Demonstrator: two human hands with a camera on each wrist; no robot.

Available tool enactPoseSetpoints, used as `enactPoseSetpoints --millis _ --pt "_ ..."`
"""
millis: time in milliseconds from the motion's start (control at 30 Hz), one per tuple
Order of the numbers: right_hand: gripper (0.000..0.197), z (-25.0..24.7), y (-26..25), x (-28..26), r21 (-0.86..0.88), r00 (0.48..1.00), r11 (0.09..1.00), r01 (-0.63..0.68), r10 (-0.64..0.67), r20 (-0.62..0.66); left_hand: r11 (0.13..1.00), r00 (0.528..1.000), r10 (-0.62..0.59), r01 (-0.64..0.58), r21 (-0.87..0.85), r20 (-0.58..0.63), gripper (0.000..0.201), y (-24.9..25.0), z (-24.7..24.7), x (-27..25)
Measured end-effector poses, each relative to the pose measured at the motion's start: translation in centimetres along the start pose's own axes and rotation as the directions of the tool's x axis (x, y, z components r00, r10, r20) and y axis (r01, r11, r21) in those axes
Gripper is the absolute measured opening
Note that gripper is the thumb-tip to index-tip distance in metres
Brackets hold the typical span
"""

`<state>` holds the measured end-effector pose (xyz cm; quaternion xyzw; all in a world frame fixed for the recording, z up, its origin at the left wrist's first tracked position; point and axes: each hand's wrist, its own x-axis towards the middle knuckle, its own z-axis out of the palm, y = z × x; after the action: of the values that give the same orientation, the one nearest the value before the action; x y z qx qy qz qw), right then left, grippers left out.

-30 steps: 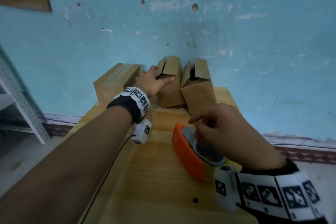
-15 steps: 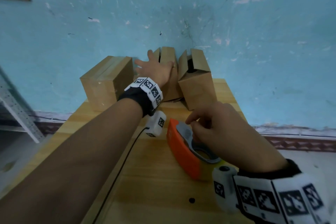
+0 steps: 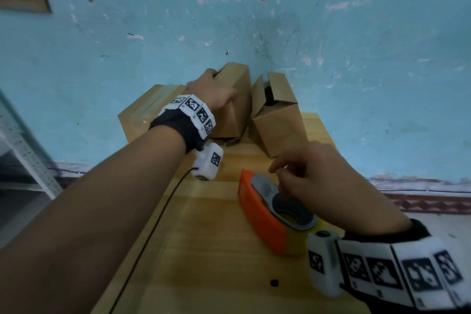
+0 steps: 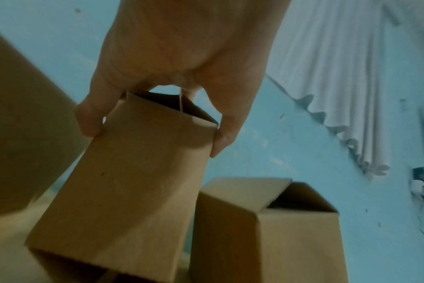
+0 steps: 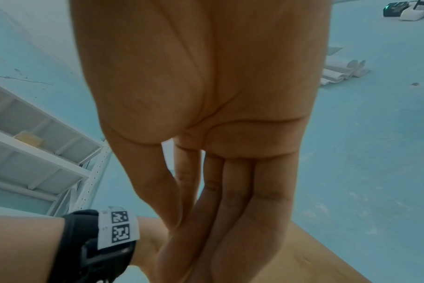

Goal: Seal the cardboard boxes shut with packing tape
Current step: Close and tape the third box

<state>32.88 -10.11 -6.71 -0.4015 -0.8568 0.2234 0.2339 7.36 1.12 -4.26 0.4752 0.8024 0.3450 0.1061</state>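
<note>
Three cardboard boxes stand at the far end of the wooden table (image 3: 204,250), against the blue wall. My left hand (image 3: 211,94) grips the top of the middle box (image 3: 237,99), thumb on one side and fingers on the other. In the left wrist view this hand (image 4: 155,130) pinches the box's (image 4: 133,181) flaps together, and the box hangs tilted. The right box (image 3: 277,120) has its flaps open. The left box (image 3: 145,112) lies shut. My right hand (image 3: 288,176) hovers over the orange tape dispenser (image 3: 265,214) with loosely bent fingers, holding nothing.
A white metal shelf (image 3: 23,150) stands left of the table. The blue wall is right behind the boxes. A black cable (image 3: 153,232) runs from my left wrist across the table. A small dark spot (image 3: 274,282) marks the near tabletop.
My left hand went from lying flat on the middle box to closing round its top, and the box has tipped and risen. The right hand has stayed over the dispenser.
</note>
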Motion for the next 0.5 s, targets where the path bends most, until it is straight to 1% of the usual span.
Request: enactPoseSetpoints --millis 133,267,333,400,500 --pt "0.019 0.4 -0.3 0.2 0.026 1.0 1.0 0.003 -0.003 0.017 0.999 0.999 0.037 -0.036 0.039 -0.038 0.077 0.4 -3.2 -1.4" --pt "0.023 0.5 -0.1 0.0 0.041 1.0 0.999 -0.011 0.01 0.025 0.99 0.994 0.095 -0.088 0.107 -0.059 0.07 0.1 -8.5 -3.3" --pt "0.024 0.7 -0.1 -0.1 0.046 1.0 0.999 -0.006 0.006 0.0 0.987 0.989 0.133 -0.127 0.094 -0.066 0.072 -0.9 -11.0 -4.7" --pt "0.023 1.0 -0.4 0.0 0.047 1.0 0.999 -0.007 0.008 -0.016 0.988 0.985 0.153 -0.15 0.04 -0.082 0.076 -2.4 -12.9 -6.4" --pt "0.023 1.7 -0.7 0.3 -0.034 1.0 0.999 -0.013 0.013 0.006 0.989 0.979 0.141 -0.148 -0.031 -0.15 0.067 -4.8 -14.3 -9.1"
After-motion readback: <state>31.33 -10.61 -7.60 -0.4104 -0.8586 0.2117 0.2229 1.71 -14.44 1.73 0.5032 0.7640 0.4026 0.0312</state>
